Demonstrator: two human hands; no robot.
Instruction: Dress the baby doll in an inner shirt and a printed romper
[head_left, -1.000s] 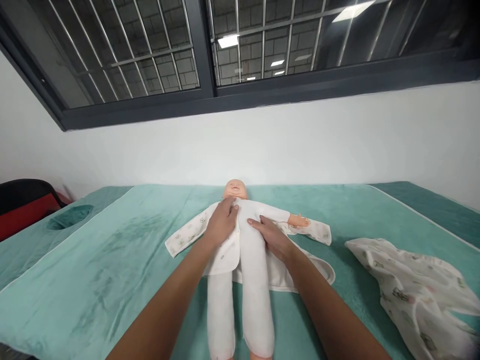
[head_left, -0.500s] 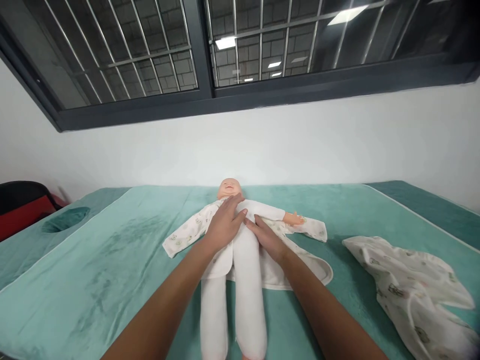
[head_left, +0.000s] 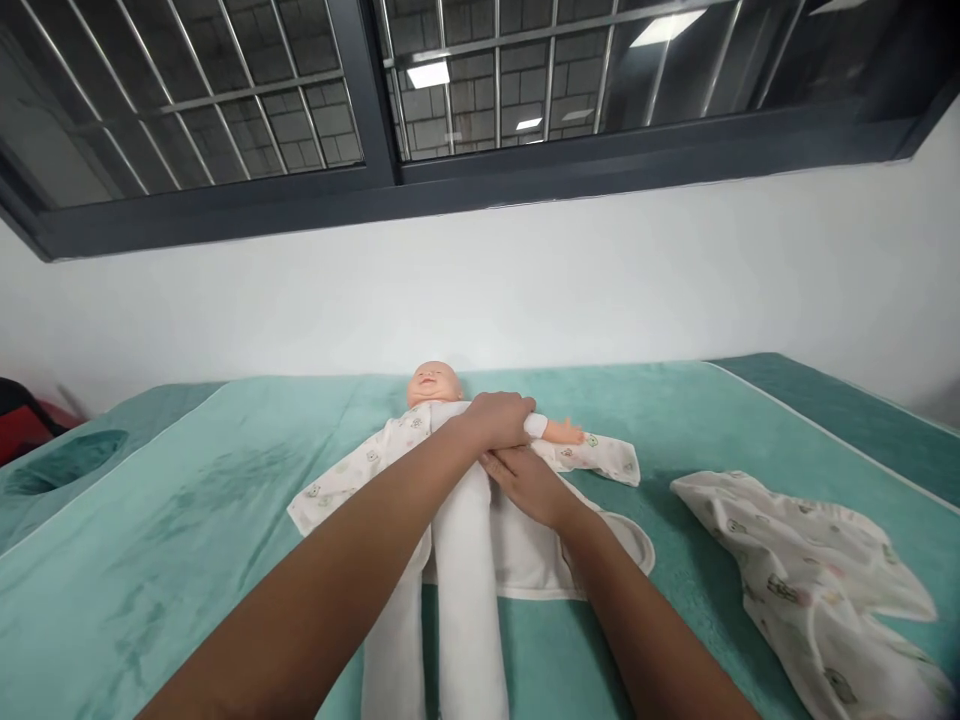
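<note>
A baby doll [head_left: 433, 382] in white clothes lies on its back on a teal towel [head_left: 225, 500], head toward the wall. A printed white jacket [head_left: 600, 455] is spread open beneath it. My left hand [head_left: 499, 418] has reached across the doll's chest and is closed around its upper arm on the right side. Just below it, my right hand [head_left: 525, 480] lies flat, fingers together, on the doll's side and the jacket's open flap. The doll's bare hand [head_left: 564, 432] sticks out past my left hand.
A crumpled printed white cloth [head_left: 810, 570] lies on the towel at the right. A round face hole [head_left: 67, 462] shows in the bed at the left, with a red and black object [head_left: 22, 410] beyond it. White wall and barred window stand behind.
My left hand has moved from the doll's chest across to its arm on the right and closed on it. My right hand has stayed on the doll's side. The view has shifted right.
</note>
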